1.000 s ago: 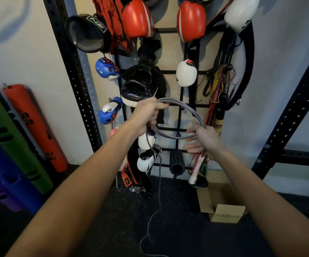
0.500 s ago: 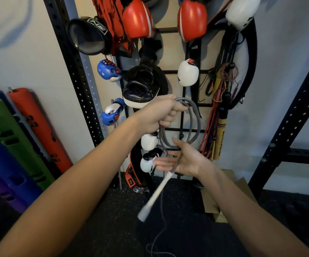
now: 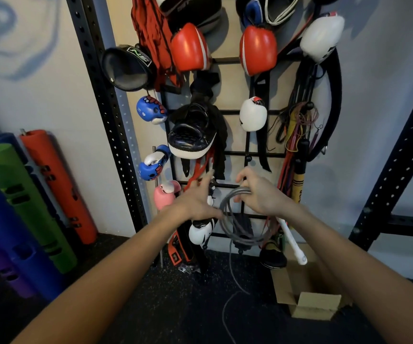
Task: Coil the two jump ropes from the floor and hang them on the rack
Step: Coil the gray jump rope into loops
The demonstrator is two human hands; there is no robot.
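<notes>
A wall rack [image 3: 235, 152] hung with boxing gloves and pads fills the space behind both hands. The right hand [image 3: 262, 194] has its grip closed over the top of a grey coiled jump rope [image 3: 237, 227], whose loops hang below that grip with a white handle [image 3: 292, 242] slanting down to its right and a loose tail trailing to the floor [image 3: 151, 306]. Left of the coil, the left hand [image 3: 198, 199] is spread with fingers loose, its grip holding nothing.

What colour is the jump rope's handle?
White; the handle hangs below the right hand, in the head view.
</notes>
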